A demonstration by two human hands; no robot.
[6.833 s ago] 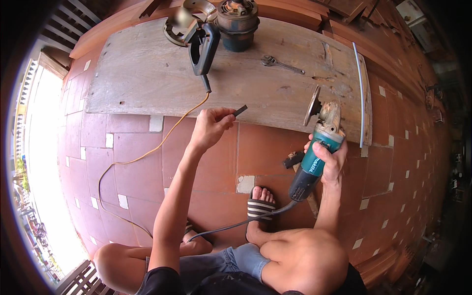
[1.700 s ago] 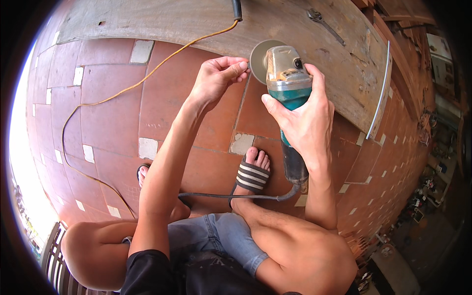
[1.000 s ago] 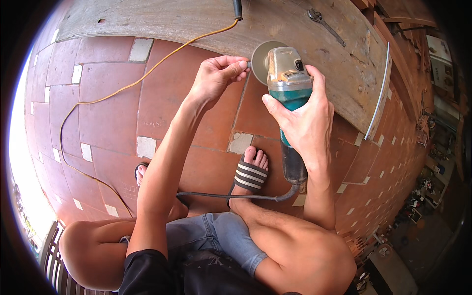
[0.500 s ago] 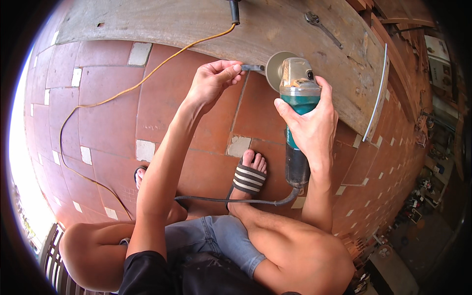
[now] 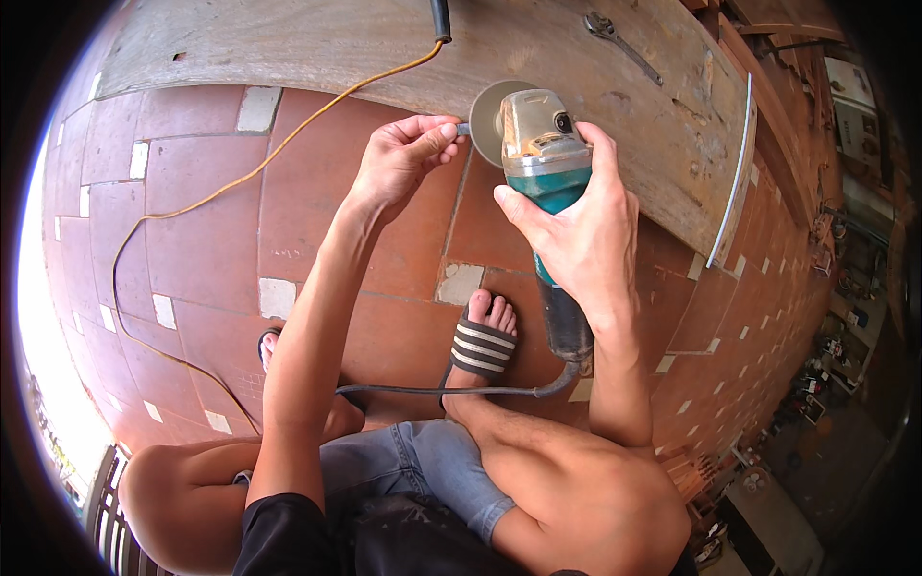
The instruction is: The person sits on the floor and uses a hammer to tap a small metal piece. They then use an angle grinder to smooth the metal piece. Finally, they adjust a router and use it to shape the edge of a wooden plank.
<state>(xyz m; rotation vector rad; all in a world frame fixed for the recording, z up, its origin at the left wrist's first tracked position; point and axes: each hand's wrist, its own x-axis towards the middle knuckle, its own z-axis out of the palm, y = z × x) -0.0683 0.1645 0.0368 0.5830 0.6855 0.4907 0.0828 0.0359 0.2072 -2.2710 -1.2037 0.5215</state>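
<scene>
My right hand (image 5: 588,226) is wrapped round the teal body of an angle grinder (image 5: 545,187), whose dusty metal head points away from me. Its pale round disc (image 5: 489,117) sticks out to the left of the head. Between the thumb and fingers of my left hand (image 5: 413,154) is a small dark metal piece (image 5: 463,129), pinched at one end. The piece's free end reaches the left rim of the disc; most of it is hidden behind the disc or in my fingers. Whether the disc is turning, I cannot tell.
A wooden board (image 5: 317,43) spans the far side, with a ratchet wrench (image 5: 622,46) on it. A yellow cord (image 5: 264,163) runs over the red tiled floor (image 5: 355,250) from a black connector (image 5: 441,19). The grinder's black cable (image 5: 451,391) passes my sandalled foot (image 5: 483,346).
My right hand has moved the grinder to the left, bringing the disc over the metal piece. Less of the piece shows now. My left hand has shifted slightly left.
</scene>
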